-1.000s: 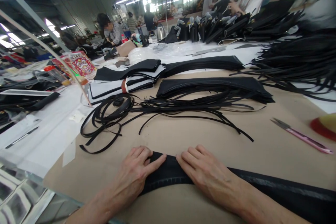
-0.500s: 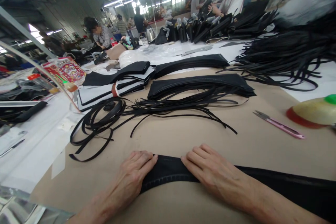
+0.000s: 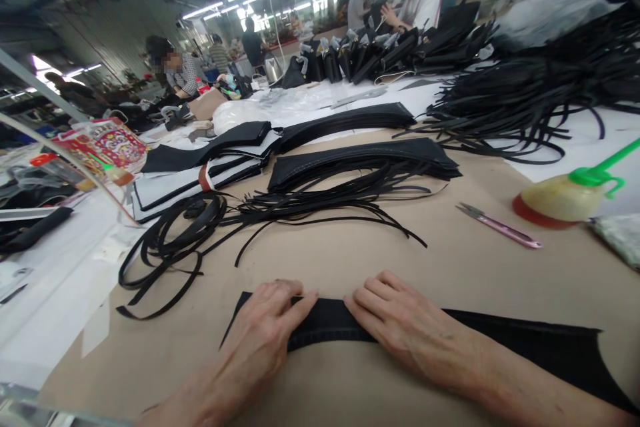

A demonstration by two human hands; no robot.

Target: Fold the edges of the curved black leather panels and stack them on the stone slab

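A long curved black panel point(image 3: 330, 320), of leather or fabric, lies across the brown board in front of me. My left hand point(image 3: 273, 320) rests over it near its left end, fingers bent at the upper edge and thumb toward the middle. My right hand point(image 3: 390, 313) grips the same edge a short way to the right, with its fingers closed together. Between the two hands a strip of the panel shows, with a faint line along its lower curve. The fingertips' undersides are hidden. Behind my hands lie loose black strips point(image 3: 320, 207) and a coiled strip point(image 3: 165, 240).
Stacked black curved panels point(image 3: 360, 160) lie beyond the strips. Pink-handled thread snips point(image 3: 500, 225) and a green-topped squeeze bottle point(image 3: 560, 197) are at the right. A heap of black straps point(image 3: 510, 100) stands behind them. Co-workers sit farther back, one in a checked shirt point(image 3: 187, 77).
My left hand has slid right along the panel, closer to my right hand, baring the panel's left end. The view has turned slightly right, bringing the whole bottle into sight.
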